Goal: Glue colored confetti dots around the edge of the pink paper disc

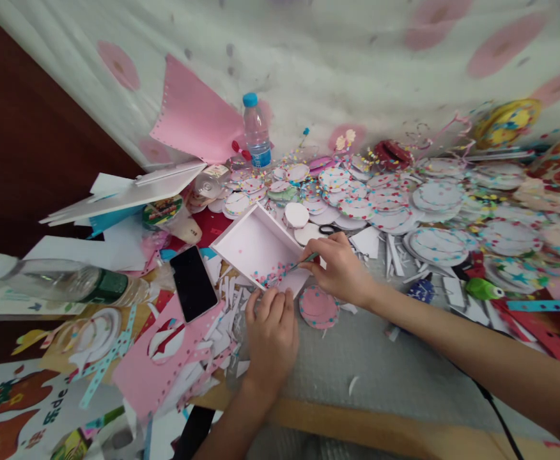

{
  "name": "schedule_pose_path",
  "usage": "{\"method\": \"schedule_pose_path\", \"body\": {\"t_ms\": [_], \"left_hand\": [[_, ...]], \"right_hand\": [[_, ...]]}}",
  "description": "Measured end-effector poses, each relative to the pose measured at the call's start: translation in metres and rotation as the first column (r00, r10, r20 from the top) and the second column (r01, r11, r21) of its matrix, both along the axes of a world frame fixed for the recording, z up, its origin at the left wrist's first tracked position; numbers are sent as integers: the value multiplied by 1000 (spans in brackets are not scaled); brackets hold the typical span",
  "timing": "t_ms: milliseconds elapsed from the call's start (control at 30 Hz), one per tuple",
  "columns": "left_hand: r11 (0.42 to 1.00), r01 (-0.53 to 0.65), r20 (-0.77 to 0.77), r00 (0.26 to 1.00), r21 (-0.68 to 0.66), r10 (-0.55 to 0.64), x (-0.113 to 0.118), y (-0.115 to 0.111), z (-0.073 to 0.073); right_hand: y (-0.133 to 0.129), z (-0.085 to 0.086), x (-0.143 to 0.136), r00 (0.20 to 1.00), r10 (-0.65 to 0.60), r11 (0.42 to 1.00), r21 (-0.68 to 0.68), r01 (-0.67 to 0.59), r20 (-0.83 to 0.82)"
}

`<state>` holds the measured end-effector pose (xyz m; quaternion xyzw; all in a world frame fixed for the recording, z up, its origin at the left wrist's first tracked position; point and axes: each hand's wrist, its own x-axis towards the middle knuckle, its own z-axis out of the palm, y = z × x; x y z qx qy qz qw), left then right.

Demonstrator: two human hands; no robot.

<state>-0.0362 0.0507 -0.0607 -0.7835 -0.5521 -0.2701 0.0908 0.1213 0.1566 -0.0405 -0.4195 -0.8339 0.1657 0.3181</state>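
The head view is showing a white open box (pixel 256 239) as the landmark, with small pink and blue pieces (pixel 273 275) lying in its near end. The right hand (pixel 340 268) is pinching a slim tool (pixel 309 257) and is holding it over those pieces, at the box's right side. Apart from it, the left hand (pixel 273 319) is resting its fingers at the box's near edge; whether they are gripping it, I cannot tell. A pink disc (pixel 318 306) is lying just right of the box, a phone (pixel 193 283) is lying to its left, and a blue-capped bottle (pixel 257 131) is standing behind it.
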Motion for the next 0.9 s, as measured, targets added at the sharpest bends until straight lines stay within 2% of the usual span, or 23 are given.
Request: {"method": "schedule_pose_path", "body": {"t_ms": [300, 667, 900], "left_hand": [[1000, -5, -1, 1000, 2, 5, 0, 0, 0], [1000, -4, 6, 1000, 1, 4, 0, 0, 0], [1000, -12, 9, 1000, -8, 12, 0, 0, 1]], "right_hand": [[-3, -7, -5, 1000, 19, 999, -30, -19, 2], [-3, -2, 2, 1000, -23, 1000, 10, 23, -15], [-4, -8, -7, 1000, -3, 999, 47, 2, 19]]}}
